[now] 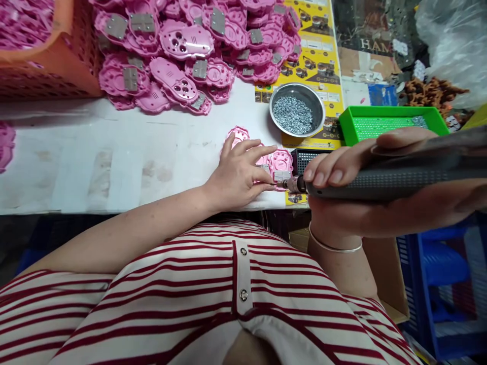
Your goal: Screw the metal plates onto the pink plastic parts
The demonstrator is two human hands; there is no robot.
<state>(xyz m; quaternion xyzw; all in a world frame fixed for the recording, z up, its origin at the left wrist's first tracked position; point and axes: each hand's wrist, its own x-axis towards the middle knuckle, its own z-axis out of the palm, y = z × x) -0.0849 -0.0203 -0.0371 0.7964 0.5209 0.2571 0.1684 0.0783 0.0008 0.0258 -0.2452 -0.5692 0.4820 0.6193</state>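
My right hand (342, 172) is wrapped round a dark grey electric screwdriver (395, 177), held nearly level. Its bit points left, to the lower edge of a pink plastic casing (282, 160) with a metal plate on it. My left hand (239, 175) rests over the pink casings at the table's front edge. Its thumb and index finger are pinched together by the bit's tip; anything between them is too small to make out. The other fingers spread over another pink casing (239, 134), partly hidden beneath them.
A metal bowl of small screws (292, 114) stands behind the casings. To its right are a green tray (395, 114) and a small black tray (310, 156). Many pink casings (186, 40) are piled at the back, beside an orange basket (72, 61). A blue crate (418, 284) sits below right.
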